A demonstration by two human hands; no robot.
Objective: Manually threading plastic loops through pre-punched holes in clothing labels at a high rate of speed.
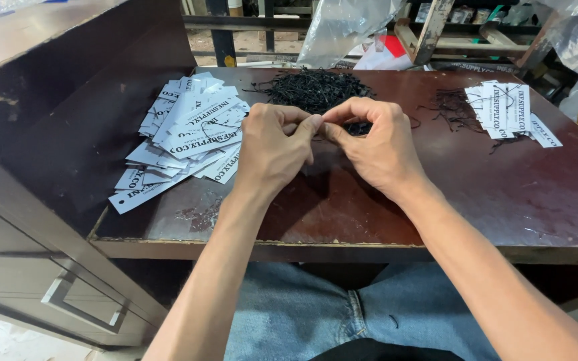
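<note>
Along the left edge of the dark red counter (476, 200) stands a brown cabinet (48, 167) with a metal drawer handle low on its front. Just beside it, on the counter's far left part, lies a loose heap of white paper tags (182, 140) with black print, fanned out and overlapping, some reaching toward the near left corner.

Near the middle, the left hand (272, 150) and the right hand (376, 147) meet above the counter, fingertips touching. Both are pinched together on something small and thin; a bit of black string (361, 127) shows just under the right hand's fingers, but what exactly is held between the fingertips cannot be told. Right behind the hands, toward the far edge, sits a tangled pile of black strings (312, 88).

Further right, scattered black strings (451, 110) lie near a smaller stack of white tags (506, 110) close to the far right corner, some strings running under them.

Beyond the far edge hang clear plastic bags (342, 27) and wooden frames (436, 33). Below the near edge, blue jeans (316, 314) cover the person's lap.
</note>
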